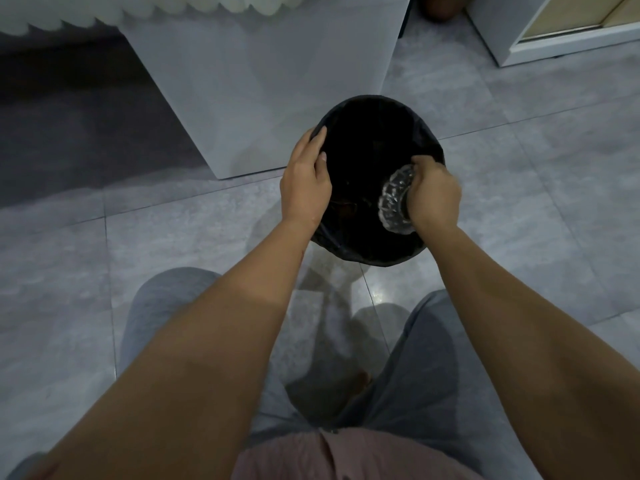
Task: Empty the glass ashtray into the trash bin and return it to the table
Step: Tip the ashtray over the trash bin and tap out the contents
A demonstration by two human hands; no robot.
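A round trash bin (367, 109) lined with a black bag stands on the tiled floor in front of me. My right hand (434, 194) grips the cut-glass ashtray (394, 199) and holds it tipped on its side over the bin's right half, its open face turned to the left and inward. My left hand (304, 178) rests on the bin's left rim, fingers curled over the bag's edge. The bin's inside is dark and its contents are hard to make out.
A white cabinet or table base (263, 81) stands just behind the bin, with a scalloped white cloth edge (138, 15) above it. Another white unit (554, 26) is at the far right. My knees in grey trousers (426, 358) are below the bin.
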